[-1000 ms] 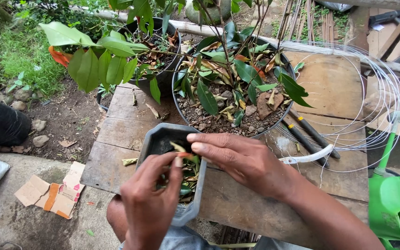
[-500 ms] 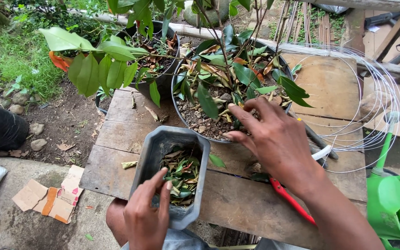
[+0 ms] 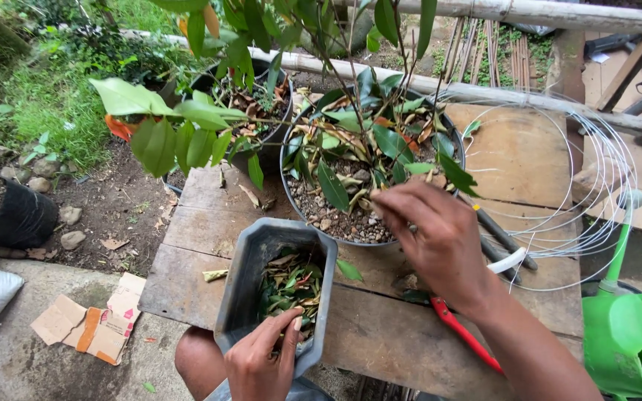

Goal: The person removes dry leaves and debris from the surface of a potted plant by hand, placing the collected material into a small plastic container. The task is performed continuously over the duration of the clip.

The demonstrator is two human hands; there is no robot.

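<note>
One head-worn view looks steeply down, close over the wooden bench (image 3: 529, 148).

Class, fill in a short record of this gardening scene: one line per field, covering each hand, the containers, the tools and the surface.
Left hand: left hand grips the near rim of the grey rectangular pot
Pot contents: cut leaves
Right hand: right hand reaches into the round black pot, fingers on gravelly soil
Tools: red-handled pruners under the right wrist; wire coil; green watering can
Surface: wooden plank table
</note>
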